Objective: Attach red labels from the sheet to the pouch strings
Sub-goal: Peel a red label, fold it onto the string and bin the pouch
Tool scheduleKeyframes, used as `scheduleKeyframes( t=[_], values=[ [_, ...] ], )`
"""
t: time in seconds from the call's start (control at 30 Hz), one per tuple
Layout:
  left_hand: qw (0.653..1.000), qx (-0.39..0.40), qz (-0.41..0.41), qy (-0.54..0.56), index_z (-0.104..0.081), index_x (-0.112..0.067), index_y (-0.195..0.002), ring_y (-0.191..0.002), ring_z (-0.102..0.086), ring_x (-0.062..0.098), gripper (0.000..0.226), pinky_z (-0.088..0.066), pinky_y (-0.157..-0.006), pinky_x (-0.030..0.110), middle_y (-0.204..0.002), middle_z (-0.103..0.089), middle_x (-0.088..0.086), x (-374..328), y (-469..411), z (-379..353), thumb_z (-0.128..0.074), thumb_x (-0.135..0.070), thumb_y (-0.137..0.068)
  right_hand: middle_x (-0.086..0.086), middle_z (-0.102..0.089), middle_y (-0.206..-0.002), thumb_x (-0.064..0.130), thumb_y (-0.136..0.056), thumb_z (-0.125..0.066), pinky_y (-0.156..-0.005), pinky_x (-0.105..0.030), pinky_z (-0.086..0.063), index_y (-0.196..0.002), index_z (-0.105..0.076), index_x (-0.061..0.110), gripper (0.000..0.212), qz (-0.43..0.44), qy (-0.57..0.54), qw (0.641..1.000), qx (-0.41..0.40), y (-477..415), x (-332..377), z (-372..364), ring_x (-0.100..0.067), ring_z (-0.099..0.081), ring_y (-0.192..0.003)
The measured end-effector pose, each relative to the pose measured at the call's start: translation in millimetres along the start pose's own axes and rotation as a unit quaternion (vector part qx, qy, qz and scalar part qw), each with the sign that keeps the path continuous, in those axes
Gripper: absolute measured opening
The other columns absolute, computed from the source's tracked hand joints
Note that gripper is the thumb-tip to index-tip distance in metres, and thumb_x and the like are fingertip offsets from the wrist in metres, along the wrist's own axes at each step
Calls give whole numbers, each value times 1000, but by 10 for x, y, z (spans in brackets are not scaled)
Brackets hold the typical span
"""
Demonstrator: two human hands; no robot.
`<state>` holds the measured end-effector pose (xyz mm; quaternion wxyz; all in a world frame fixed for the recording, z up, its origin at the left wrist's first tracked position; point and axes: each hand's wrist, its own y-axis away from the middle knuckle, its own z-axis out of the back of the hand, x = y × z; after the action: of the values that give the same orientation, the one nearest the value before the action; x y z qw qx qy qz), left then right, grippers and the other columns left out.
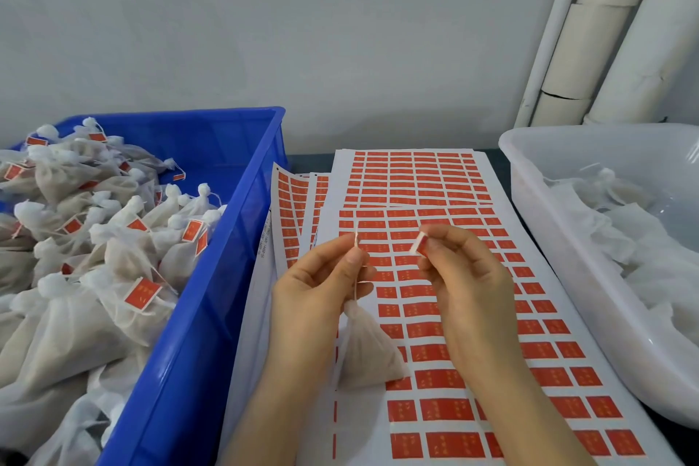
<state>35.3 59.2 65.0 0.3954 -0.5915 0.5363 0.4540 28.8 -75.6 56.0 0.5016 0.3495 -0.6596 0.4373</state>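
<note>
Red label [420, 243] in right grip [467, 278] pinch, near pouch string [356, 241] in left grip [317, 287] pinch.

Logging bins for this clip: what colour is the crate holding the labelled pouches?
Blue crate, clearest in the head view.

Label sheets [435, 276] lie between crate [212, 276] and tub [548, 238].

print on the red labels [446, 409] is too small and blurred to read. the blue crate [212, 276] runs off the left and bottom edges, the white tub [548, 238] off the right. the left hand [317, 287] hides part of the string [356, 240] it pinches; the right hand [465, 276] covers part of the single label [420, 243] it pinches. the pouch [365, 352] masks the label sheet [378, 416] beneath.
</note>
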Motion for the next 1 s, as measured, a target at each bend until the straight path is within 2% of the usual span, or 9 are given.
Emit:
scheduleKeyframes(
  t=[0.1,0.23,0.33,0.43,0.57,0.77,1.0],
  values=[
    [1000,0,-2,2,-74,-21,-89,-75,-72,16,29,-55,-59,19,-85,-75,1,0,12,-6,-65,-34,-66,23,-68,-95,48,-75,-58,-71,-16,-54,-94,-65,46,21,21,3,999,35,31,54,-16,0,-65,-92],
    [1000,17,7,2,-75,-20,-91,-82,-72,16,29,-55,-60,20,-90,-75,0,4,19,-12,-65,-36,-68,24,-67,-91,44,-73,-61,-62,-11,-51,-93,-65,48,21,33,7,996,78,67,118,-48,-1,-67,-83],
    [999,45,22,7,-75,-19,-96,-86,-71,16,26,-55,-62,20,-95,-74,0,1,30,-17,-65,-31,-76,27,-65,-89,46,-68,-62,-59,-6,-48,-96,-62,44,29,48,15,995,92,89,147,-64,7,-64,-85],
    [998,57,17,-11,-75,-19,-96,-85,-71,15,21,-55,-63,20,-94,-74,-1,1,37,-21,-66,-25,-78,27,-63,-88,47,-66,-62,-59,-3,-45,-103,-60,40,37,62,29,994,88,109,157,-82,12,-60,-88],
    [998,54,22,-16,-75,-16,-92,-83,-71,16,17,-56,-63,22,-92,-74,0,12,41,-29,-63,-21,-82,26,-62,-89,44,-67,-63,-60,-3,-46,-104,-59,37,37,73,42,995,61,122,147,-103,11,-60,-87],
    [999,43,30,-8,-75,-19,-88,-79,-71,17,18,-56,-61,23,-89,-74,1,12,49,-47,-64,-27,-76,30,-61,-91,45,-66,-63,-60,-3,-46,-106,-59,34,42,59,40,997,41,122,137,-115,14,-59,-89],
    [998,48,27,-10,-77,-23,-80,-77,-71,16,20,-55,-60,22,-87,-74,1,4,59,-49,-64,-32,-68,33,-62,-88,44,-66,-63,-59,-3,-45,-100,-59,35,36,52,30,998,36,131,146,-123,14,-60,-86]
  ],
)
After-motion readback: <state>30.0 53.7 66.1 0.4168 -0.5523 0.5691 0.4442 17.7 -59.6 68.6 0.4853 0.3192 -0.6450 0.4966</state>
